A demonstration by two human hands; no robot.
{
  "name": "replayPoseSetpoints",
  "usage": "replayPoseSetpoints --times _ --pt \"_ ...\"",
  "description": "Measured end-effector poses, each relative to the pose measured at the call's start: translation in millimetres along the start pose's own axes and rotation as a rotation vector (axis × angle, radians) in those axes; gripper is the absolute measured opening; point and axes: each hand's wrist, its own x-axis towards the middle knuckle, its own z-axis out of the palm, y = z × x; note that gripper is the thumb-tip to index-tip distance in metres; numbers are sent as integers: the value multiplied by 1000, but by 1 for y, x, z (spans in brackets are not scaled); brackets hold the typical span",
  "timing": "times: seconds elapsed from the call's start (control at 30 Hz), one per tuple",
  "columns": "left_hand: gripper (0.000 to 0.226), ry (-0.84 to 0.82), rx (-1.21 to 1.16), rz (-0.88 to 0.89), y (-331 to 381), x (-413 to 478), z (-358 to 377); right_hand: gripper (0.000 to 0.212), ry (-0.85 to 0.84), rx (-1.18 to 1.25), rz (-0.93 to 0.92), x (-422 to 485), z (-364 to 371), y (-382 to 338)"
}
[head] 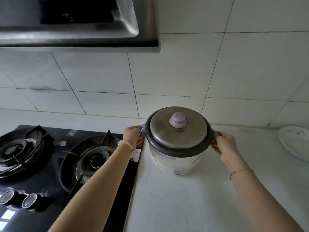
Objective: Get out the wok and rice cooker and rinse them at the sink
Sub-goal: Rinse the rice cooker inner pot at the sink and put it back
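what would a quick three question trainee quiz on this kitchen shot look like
1. True or false: the rice cooker has its lid off.
2. The left hand and right hand grip which part? A the lid knob; B the cooker's side handles; C a power cord.
3. Fill in: the cooker stands on the white ___ beside the gas hob.
Key: 1 false, the lid is on; 2 B; 3 counter.
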Motion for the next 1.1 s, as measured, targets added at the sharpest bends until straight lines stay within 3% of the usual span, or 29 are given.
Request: replayPoseSetpoints --times 0.3,0.57,0.87,1.1 --pt "26 43 27 -36 -3 15 3 9 -15 -56 30 -4 -2 -1" --pt "19 -26 -80 -88 -5 16 -10 9 -30 -61 47 -15 -5 -2" --pt "18 22 163 16 -6 20 -6 11 -10 -70 40 -21 -1 -4" --pt "10 -17 143 -5 -5 15 -11 17 4 -81 46 -22 0 -2"
